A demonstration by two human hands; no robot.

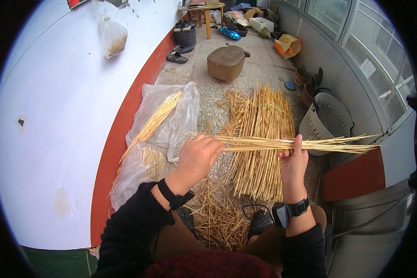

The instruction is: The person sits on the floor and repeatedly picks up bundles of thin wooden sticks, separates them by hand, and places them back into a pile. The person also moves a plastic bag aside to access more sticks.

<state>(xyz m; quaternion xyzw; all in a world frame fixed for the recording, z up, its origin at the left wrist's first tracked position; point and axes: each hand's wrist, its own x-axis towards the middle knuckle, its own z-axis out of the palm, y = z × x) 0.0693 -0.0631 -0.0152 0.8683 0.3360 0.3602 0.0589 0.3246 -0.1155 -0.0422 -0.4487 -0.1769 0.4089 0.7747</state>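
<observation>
A thin bundle of straw stalks (253, 143) stretches sideways in front of me, held level by both hands. My left hand (198, 154) closes around its left end, knuckles up. My right hand (294, 156) grips it further right, thumb on top, and loose ends fan out past that hand. Beneath the bundle lies a large heap of straw stalks (264, 111) on the floor. To the left, a sheaf of paler stalks (153, 118) rests on a clear plastic sheet (182, 121). Short straw scraps (222, 222) are scattered between my feet.
A lidded brown stool-like block (226, 64) stands ahead. At right are a perforated plastic basket (328, 114) and potted plants (312, 83). Shoes (177, 56) sit by the left wall, below a hanging plastic bag (113, 36). A wooden table (205, 8) is at the back.
</observation>
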